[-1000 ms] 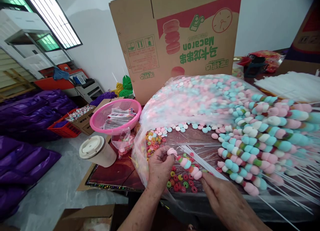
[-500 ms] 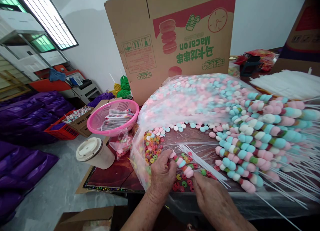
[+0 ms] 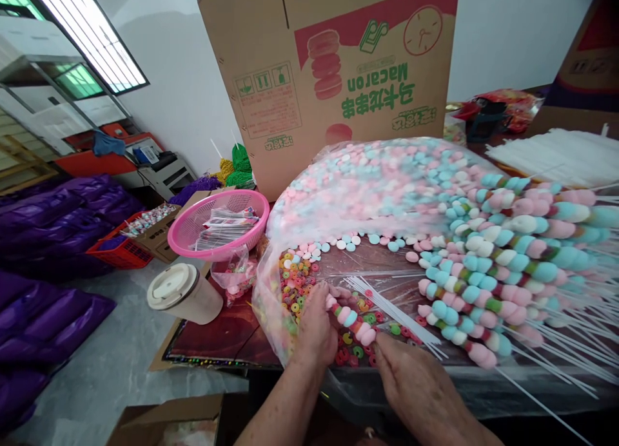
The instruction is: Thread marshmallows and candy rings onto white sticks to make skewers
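On your side of the marshmallow heap (image 3: 358,191), well apart from it, you have a candy skewer (image 3: 351,318) between your two hands, sloping from its far end at your left down to its near end at your right. Your left hand (image 3: 313,333) is curled around the far end, its fingers showing just behind the tip; you can't tell from here whether it pinches the candy or only steadies it. Your right hand (image 3: 418,372) grips the near end, thumb and fingers closed right below the last pink piece, hiding the stick beneath.

Loose gummy rings (image 3: 296,285) lie at the heap's near left, spreading under the skewer. A fan of white sticks (image 3: 396,314) lies in front of the heap, just past your right fingers. Strung skewers (image 3: 503,265) are piled against the heap's right side. Left of the heap sits a pink basket (image 3: 178,238); a lidded cup (image 3: 203,301) stands left and nearer you. A cardboard carton (image 3: 387,37) rises behind the heap.
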`<state>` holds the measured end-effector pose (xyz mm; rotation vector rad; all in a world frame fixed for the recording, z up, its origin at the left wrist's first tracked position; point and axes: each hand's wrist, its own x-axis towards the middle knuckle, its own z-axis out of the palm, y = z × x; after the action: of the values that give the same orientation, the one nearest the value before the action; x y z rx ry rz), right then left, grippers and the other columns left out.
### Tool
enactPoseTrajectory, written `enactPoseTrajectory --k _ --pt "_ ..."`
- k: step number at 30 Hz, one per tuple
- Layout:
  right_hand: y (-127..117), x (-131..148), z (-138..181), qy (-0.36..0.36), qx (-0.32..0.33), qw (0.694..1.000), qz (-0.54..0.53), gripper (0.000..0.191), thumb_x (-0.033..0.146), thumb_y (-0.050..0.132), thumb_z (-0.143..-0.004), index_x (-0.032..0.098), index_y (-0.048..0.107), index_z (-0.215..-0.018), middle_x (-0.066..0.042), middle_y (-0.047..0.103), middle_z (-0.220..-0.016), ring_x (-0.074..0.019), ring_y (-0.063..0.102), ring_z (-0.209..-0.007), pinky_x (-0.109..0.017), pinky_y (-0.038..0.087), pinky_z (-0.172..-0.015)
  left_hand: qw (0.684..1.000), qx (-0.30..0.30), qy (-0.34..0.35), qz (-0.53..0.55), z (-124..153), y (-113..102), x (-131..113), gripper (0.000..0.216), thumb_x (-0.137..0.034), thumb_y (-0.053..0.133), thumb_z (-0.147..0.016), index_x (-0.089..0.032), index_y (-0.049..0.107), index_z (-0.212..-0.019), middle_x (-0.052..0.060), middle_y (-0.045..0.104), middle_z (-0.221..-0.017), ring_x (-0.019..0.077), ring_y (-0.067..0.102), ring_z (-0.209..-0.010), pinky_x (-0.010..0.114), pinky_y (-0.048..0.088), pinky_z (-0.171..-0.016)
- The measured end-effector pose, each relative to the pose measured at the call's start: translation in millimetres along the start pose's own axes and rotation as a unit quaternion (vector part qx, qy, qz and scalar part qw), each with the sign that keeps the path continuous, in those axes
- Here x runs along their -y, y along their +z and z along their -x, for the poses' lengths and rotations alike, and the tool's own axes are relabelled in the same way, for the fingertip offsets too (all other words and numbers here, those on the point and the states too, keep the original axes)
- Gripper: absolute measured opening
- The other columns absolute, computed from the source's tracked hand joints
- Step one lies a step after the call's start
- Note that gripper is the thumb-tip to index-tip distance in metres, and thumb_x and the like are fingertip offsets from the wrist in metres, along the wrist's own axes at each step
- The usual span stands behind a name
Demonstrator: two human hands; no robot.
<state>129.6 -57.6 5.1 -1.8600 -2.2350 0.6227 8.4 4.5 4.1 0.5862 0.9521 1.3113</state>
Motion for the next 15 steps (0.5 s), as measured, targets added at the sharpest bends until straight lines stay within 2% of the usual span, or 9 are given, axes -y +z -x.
enactPoseTrajectory --k 3,5,8,10,12,15 --pt "-2.0 3.8 0.9 0.014 0.006 1.000 0.027 0.026 0.007 0.034 -0.082 0.017 0.058 -0.082 -0.006 0.068 -0.071 -0.0207 0.063 -0.067 -0.028 0.031 -0.053 0.990 0.006 0.085 -0.116 5.3 -0.8 4.5 0.025 -0.034 0.048 -0.080 -0.017 0.052 -0.062 -0.001 0.053 -0.061 0.0109 0.050 -0.058 0.023 0.039 -0.060" --pt "-3.5 8.1 0.1 0.018 -0.003 0.999 0.039 0.026 0.005 0.036 -0.081 0.017 0.058 -0.083 -0.006 0.068 -0.072 -0.0206 0.063 -0.067 -0.028 0.031 -0.053 0.984 -0.021 0.102 -0.142 6.5 -3.2 11.2 0.025 -0.035 0.048 -0.080 -0.018 0.050 -0.062 -0.002 0.051 -0.059 0.0102 0.047 -0.056 0.022 0.038 -0.056" --pt "-4.1 14.8 -3.5 0.006 -0.029 0.999 0.034 0.026 0.004 0.035 -0.080 0.017 0.058 -0.082 -0.006 0.068 -0.075 -0.0203 0.064 -0.068 -0.027 0.032 -0.053 0.994 -0.079 0.041 -0.068 6.3 -6.3 23.4 0.024 -0.036 0.049 -0.078 -0.018 0.047 -0.063 -0.004 0.047 -0.056 0.0090 0.044 -0.050 0.022 0.037 -0.052" --pt "-1.7 16.6 -6.8 -0.002 -0.042 0.999 0.022 0.026 0.005 0.035 -0.081 0.016 0.058 -0.081 -0.007 0.067 -0.075 -0.0203 0.064 -0.069 -0.027 0.032 -0.053 0.995 -0.096 -0.011 -0.001 5.6 -7.0 25.5 0.022 -0.037 0.051 -0.076 -0.018 0.048 -0.065 -0.005 0.047 -0.056 0.0086 0.045 -0.048 0.022 0.038 -0.052" --pt "3.8 15.2 -9.6 -0.007 -0.043 0.999 0.003 0.026 0.007 0.033 -0.082 0.016 0.058 -0.080 -0.007 0.067 -0.074 -0.0198 0.063 -0.068 -0.027 0.032 -0.053 0.993 -0.096 -0.040 0.059 4.6 -6.2 19.4 0.020 -0.039 0.053 -0.074 -0.019 0.050 -0.072 -0.005 0.048 -0.056 0.0093 0.048 -0.048 0.023 0.041 -0.052" --pt "14.6 9.9 -11.0 -0.037 -0.055 0.996 -0.064 0.030 0.009 0.030 -0.084 0.016 0.058 -0.076 -0.006 0.066 -0.071 -0.0172 0.062 -0.065 -0.025 0.034 -0.055 0.989 -0.081 -0.043 0.117 2.3 -3.3 1.4 0.026 -0.044 0.056 -0.072 -0.019 0.052 -0.080 -0.004 0.053 -0.057 0.0115 0.053 -0.050 0.026 0.044 -0.055"
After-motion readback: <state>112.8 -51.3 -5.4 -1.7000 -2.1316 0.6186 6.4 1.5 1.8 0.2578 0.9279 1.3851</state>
